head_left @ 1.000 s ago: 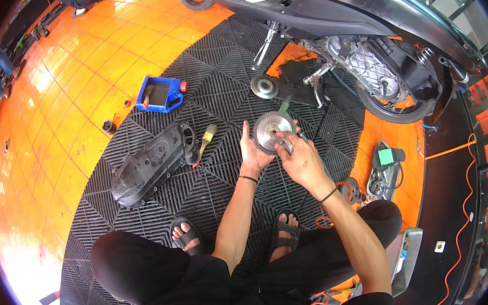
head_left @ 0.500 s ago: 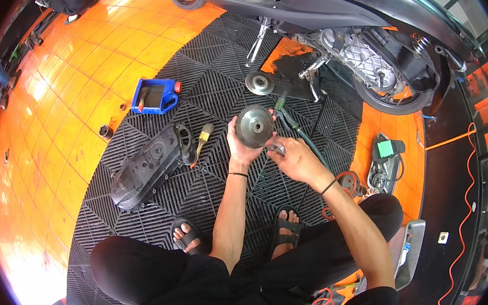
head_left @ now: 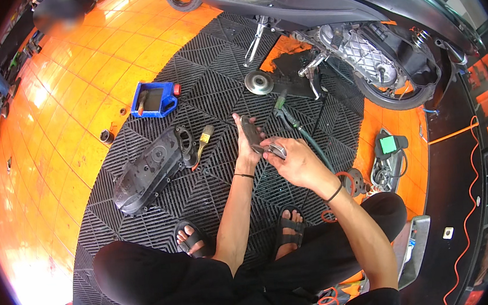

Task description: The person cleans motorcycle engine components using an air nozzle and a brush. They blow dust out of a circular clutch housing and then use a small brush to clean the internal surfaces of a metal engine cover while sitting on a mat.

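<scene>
Item, left hand (head_left: 246, 150): grasping the metal disc (head_left: 249, 130), thumb on the left, fingers wrapped round the far side. From my distant seat I see it tilted nearly edge-on, apparently cradled so the palm bears its weight.

Item, right hand (head_left: 299, 162): fingers closed on a small metal piece (head_left: 276, 149), partly hidden, at the disc's near edge; I cannot tell whether piece and disc touch. Two-handed, the disc seems better steadied.

Item, second metal disc (head_left: 259, 83): flat on the black mat (head_left: 201, 63), far side, probably laid flat against rolling.

Item, black casing (head_left: 148, 169): left on the mat, a brush (head_left: 204, 137) just right of it, likely put within reach.

Item, blue container (head_left: 169, 107): far left, cut open, another brush (head_left: 142, 102) leaning inside, presumably to keep its bristles contained.

Item, scooter (head_left: 353, 12): far right, parked beyond the hands, perhaps to leave working room.
</scene>
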The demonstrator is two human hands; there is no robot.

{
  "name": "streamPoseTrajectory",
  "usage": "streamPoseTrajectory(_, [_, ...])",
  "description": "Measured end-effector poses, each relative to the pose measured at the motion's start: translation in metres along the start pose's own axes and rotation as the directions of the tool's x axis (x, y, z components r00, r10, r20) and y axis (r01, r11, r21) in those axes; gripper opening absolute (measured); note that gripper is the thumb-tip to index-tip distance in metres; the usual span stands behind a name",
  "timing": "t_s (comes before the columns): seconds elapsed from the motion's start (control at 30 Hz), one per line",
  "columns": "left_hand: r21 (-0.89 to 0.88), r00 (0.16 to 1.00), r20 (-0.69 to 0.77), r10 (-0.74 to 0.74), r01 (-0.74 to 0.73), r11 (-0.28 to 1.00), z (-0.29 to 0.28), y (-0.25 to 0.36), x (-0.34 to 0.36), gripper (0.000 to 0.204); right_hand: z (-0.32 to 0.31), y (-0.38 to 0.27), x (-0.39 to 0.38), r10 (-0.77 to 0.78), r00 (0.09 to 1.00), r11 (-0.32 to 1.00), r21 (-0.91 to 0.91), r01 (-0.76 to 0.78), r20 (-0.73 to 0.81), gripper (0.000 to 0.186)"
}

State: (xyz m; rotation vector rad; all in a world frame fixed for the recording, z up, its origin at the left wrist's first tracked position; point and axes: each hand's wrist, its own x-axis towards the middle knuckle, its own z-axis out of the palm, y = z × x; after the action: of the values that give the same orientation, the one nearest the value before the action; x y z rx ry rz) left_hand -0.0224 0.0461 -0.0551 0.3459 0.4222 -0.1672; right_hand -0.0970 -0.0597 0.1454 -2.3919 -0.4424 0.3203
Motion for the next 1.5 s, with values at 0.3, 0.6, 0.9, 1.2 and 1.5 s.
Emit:
streamPoseTrajectory(0.3, [0.042, 0.989, 0.046, 0.139, -0.141, 0.989, 0.008, -0.009, 0.004, 0.016, -0.002, 0.003, -0.010, 0.062, 0.988, 0.973, -0.214, -0.092, -0.144, 0.030])
streamPoseTrajectory(0.6, [0.070, 0.987, 0.148, -0.057, 0.048, 0.996, -0.007, -0.009, -0.004, 0.039, -0.002, 0.015, -0.002, 0.076, 0.963, 0.970, -0.205, -0.132, -0.260, 0.029])
streamPoseTrajectory(0.9, [-0.393, 0.915, 0.392, -0.101, 0.265, 0.880, -0.008, -0.019, -0.020, 0.084, -0.004, 0.007, 0.003, 0.075, 0.976, 0.990, -0.101, -0.097, -0.204, 0.030])
streamPoseTrajectory(1.2, [-0.306, 0.812, 0.574, -0.109, 0.336, 0.891, 0.012, -0.003, -0.025, 0.080, -0.006, 0.011, -0.003, 0.138, 0.979, 0.965, -0.202, -0.167, -0.151, 0.030])
streamPoseTrajectory(1.5, [-0.323, 0.790, 0.605, -0.103, 0.361, 0.875, -0.010, -0.008, 0.001, 0.072, -0.005, 0.016, -0.005, 0.066, 0.998, 0.997, -0.031, -0.067, -0.022, 0.029])
